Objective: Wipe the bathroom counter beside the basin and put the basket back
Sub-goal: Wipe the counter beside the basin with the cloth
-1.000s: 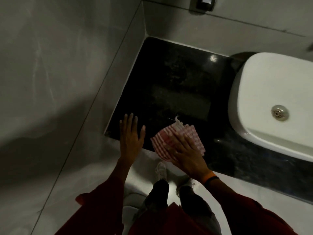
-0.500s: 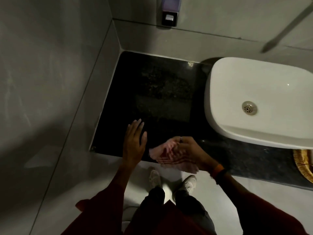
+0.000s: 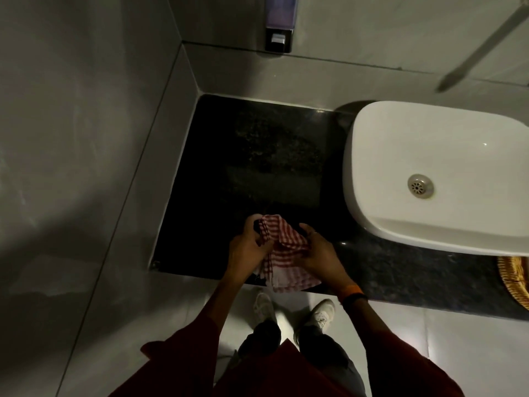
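Note:
A red-and-white checked cloth [image 3: 282, 253] hangs between both my hands above the front edge of the black stone counter [image 3: 257, 156]. My left hand [image 3: 247, 249] grips its upper left corner. My right hand [image 3: 320, 257] holds its right side. The cloth's lower part droops over the counter's front edge. The white basin [image 3: 429, 156] stands on the counter to the right. A woven golden basket [image 3: 515, 277] shows only as a sliver at the right edge, on the counter in front of the basin.
Grey tiled walls close the counter on the left and back. A soap dispenser [image 3: 279, 27] is fixed to the back wall. A metal tap spout [image 3: 483, 44] reaches in from the upper right. My white shoes [image 3: 294, 310] stand on the pale floor below the counter.
My right hand lifted the cloth off the counter, and my left hand left the counter edge and took hold of the cloth. The view shifted right, bringing in the basket's edge.

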Tool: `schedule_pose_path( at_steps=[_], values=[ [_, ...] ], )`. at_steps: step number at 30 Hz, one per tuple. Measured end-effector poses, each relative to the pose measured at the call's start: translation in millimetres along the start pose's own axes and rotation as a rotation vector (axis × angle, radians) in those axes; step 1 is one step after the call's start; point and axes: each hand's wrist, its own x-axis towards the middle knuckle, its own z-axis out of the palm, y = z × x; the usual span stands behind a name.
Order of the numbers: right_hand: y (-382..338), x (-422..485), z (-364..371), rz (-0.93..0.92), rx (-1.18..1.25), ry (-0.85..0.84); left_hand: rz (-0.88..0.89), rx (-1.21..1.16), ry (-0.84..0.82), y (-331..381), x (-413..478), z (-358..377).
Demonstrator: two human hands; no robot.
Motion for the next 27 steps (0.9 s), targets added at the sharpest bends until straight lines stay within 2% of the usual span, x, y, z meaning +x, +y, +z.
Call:
schedule_pose_path(
  at_steps=[2, 4, 5, 7, 9, 13, 16, 18, 21, 22, 24, 26, 27],
  values=[
    [3.7, 4.9, -1.1, 0.062, 0.136, 0.077, -0.038, -0.240, 0.003, 2.5, 3.1, -2.3],
    [3.6, 8.2, -4.0, 0.194, 0.490, 0.132, -0.105, -0.558, -0.007, 6.2, 5.7, -7.3],
    [1.0, 11.7, -5.4, 0.266, 0.648, 0.157, -0.125, -0.640, 0.022, 9.4, 8.8, -12.0],
    [-5.1, 26.4, -8.3, 0.387, 0.801, 0.192, -0.117, -0.667, 0.079, 19.0, 20.4, -23.8],
    [-16.8, 49.5, -12.5, 0.436, 0.788, 0.245, -0.115, -0.618, 0.122, 33.7, 42.9, -36.1],
    [-52.3, 97.0, -25.8, 0.320, 0.839, 0.364, -0.208, -0.561, 0.236, 68.5, 85.5, -57.4],
    [-79.2, 125.4, -43.0, 0.195, 0.873, 0.466, -0.101, -0.599, 0.280, 85.2, 112.6, -75.9],
    [-92.7, 136.3, -50.5, 0.147, 0.680, 0.512, -0.020, -0.475, 0.316, 91.1, 132.8, -82.2],
    [-88.0, 145.1, -41.7, -0.115, 0.165, 0.548, 0.216, -0.015, 0.390, 86.8, 151.8, -71.8],
    [-82.2, 149.5, -35.2, -0.192, -0.028, 0.507, 0.344, 0.171, 0.361, 82.3, 156.1, -63.1],
    [-71.6, 158.9, -19.4, -0.224, -0.389, 0.313, 0.533, 0.550, 0.194, 65.8, 162.0, -45.0],
    [-58.6, 167.4, -8.2, -0.188, -0.583, 0.168, 0.559, 0.850, 0.048, 48.1, 166.0, -27.8],
    [-53.5, 171.2, -6.5, -0.189, -0.614, 0.155, 0.547, 0.900, 0.023, 42.3, 169.0, -23.7]
  ],
)
